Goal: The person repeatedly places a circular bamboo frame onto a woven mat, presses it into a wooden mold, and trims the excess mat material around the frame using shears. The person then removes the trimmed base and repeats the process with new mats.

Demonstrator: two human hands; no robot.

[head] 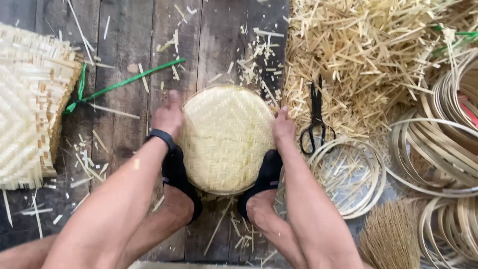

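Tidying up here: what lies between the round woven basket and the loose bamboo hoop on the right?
In the head view, black scissors lie between the woven basket and the hoop, beside the right hand.

Basket-weaving workshop: bamboo offcuts, hoops, scissors, plank floor.

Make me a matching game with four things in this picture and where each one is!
Things:
1. round woven basket
2. scissors
3. green strip
4. stack of woven mats

Places:
A. at the left edge of the floor
B. between the left hand and right hand
C. on the dark floor planks, running out from the stack's side
D. on the straw scraps, right of the basket

Pairs: 1-B, 2-D, 3-C, 4-A
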